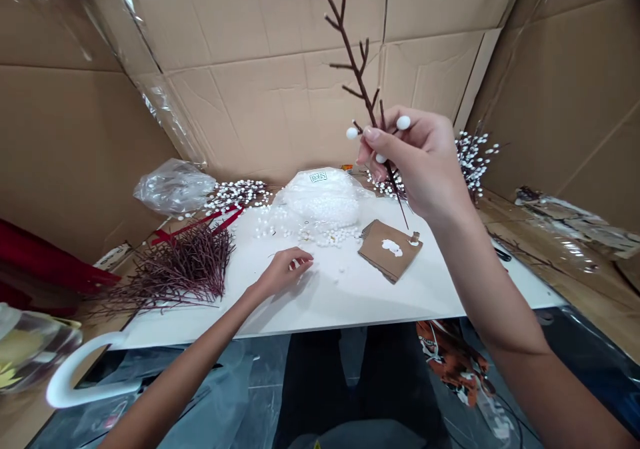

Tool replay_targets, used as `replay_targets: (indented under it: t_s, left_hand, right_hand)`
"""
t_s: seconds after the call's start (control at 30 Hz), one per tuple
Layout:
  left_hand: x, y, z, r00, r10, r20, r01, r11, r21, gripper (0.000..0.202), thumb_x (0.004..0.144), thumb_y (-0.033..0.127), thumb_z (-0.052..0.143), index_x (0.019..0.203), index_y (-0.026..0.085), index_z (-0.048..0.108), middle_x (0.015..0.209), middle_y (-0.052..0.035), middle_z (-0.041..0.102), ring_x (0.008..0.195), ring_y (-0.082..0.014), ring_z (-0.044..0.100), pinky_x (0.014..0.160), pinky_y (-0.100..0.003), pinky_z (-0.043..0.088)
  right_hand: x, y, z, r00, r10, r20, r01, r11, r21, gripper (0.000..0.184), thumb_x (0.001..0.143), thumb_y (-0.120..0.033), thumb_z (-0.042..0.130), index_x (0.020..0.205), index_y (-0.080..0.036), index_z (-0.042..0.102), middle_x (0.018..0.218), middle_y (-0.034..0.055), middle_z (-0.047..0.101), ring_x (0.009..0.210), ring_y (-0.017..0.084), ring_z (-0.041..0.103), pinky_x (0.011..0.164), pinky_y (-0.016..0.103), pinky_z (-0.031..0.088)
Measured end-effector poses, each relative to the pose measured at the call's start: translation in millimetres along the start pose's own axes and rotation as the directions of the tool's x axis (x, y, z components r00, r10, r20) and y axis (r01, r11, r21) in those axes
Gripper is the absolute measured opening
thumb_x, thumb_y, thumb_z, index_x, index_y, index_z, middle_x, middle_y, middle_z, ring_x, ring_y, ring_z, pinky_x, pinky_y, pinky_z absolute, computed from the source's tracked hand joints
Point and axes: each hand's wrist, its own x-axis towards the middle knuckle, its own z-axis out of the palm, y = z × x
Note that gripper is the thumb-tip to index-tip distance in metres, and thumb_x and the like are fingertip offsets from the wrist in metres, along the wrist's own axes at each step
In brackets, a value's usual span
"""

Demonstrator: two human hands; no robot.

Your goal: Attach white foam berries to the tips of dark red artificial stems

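Note:
Raised above the table, my right hand (425, 152) pinches a brown artificial twig (354, 62) between thumb and fingers. Its bare side shoots point up and its thin stem slants down. A few white berries (403, 122) sit on the lower shoots around my fingers. My left hand (286, 270) is low over the white tabletop, thumb and fingertips drawn together; whatever is between them, if anything, is too small to make out. Loose white berries (337, 237) lie just beyond it. Under the twig's stem, a cardboard piece (376, 252) carries a patch of white glue (392, 247).
Many bare brown twigs (185, 266) are piled at the left. A clear bag of white berries (323, 199) stands at the back. Finished berry sprays (240, 194) lie beside a crumpled plastic bag (175, 186). Cardboard walls (260, 102) enclose the table (330, 309).

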Motion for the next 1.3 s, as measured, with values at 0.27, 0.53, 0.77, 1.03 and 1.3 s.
replay_targets:
  t_s: [0.27, 0.53, 0.77, 1.03, 1.3]
  left_hand:
    - [-3.6, 21.1, 19.8, 0.990, 0.110, 0.089, -0.113, 0.993, 0.031, 0.031, 0.087, 0.028, 0.041, 0.101, 0.021, 0.067, 0.098, -0.0089, 0.068, 0.094, -0.0222, 0.061, 0.084, -0.033, 0.044]
    - [-1.9, -16.5, -8.0, 0.943, -0.123, -0.311, 0.145, 0.988, 0.048, 0.026, 0.086, 0.043, 0.048, 0.074, 0.020, 0.050, 0.073, -0.0016, 0.057, 0.066, -0.0142, 0.052, 0.066, -0.025, 0.042]
    - [4.1, -25.2, -16.2, 0.931, -0.132, -0.341, 0.151, 0.988, 0.029, 0.037, 0.090, 0.042, 0.040, 0.064, 0.018, 0.053, 0.064, -0.0006, 0.055, 0.063, -0.0132, 0.052, 0.062, -0.024, 0.039]
    - [19.2, -32.9, -14.2, 0.941, -0.104, -0.322, 0.133, 0.989, 0.070, 0.038, 0.085, 0.041, 0.050, 0.055, 0.017, 0.051, 0.068, -0.0040, 0.060, 0.066, -0.0142, 0.056, 0.067, -0.026, 0.044]
    - [25.5, -31.5, -2.9, 0.992, -0.065, -0.112, 0.080, 0.987, 0.140, 0.024, 0.081, 0.040, 0.058, 0.085, 0.020, 0.071, 0.094, -0.0065, 0.068, 0.090, -0.0199, 0.061, 0.079, -0.031, 0.048]
  right_hand:
    - [24.0, 14.2, 3.0, 0.995, -0.097, -0.004, 0.096, 0.974, 0.203, 0.024, 0.085, -0.011, 0.057, 0.062, -0.018, 0.055, 0.055, -0.0044, 0.061, 0.040, 0.005, 0.043, 0.038, 0.021, 0.029]
    - [27.1, 25.1, -2.7, 0.998, -0.012, -0.069, 0.026, 0.978, 0.209, 0.028, 0.085, -0.013, 0.060, 0.058, -0.018, 0.054, 0.055, -0.0041, 0.061, 0.040, 0.004, 0.046, 0.038, 0.020, 0.031]
    - [26.3, 26.9, -8.8, 0.998, -0.021, -0.052, 0.031, 0.979, 0.202, 0.029, 0.085, -0.008, 0.056, 0.058, -0.018, 0.056, 0.055, -0.0054, 0.061, 0.039, 0.003, 0.044, 0.039, 0.020, 0.029]
    - [26.5, 30.2, -21.9, 0.980, -0.151, -0.129, 0.175, 0.965, 0.196, 0.026, 0.082, -0.006, 0.060, 0.059, -0.019, 0.058, 0.062, -0.0001, 0.061, 0.047, 0.008, 0.051, 0.036, 0.024, 0.027]
    - [29.5, 31.8, -25.0, 0.979, -0.160, -0.125, 0.180, 0.970, 0.165, 0.027, 0.082, -0.005, 0.059, 0.060, -0.019, 0.056, 0.061, -0.0009, 0.059, 0.046, 0.007, 0.051, 0.035, 0.022, 0.027]
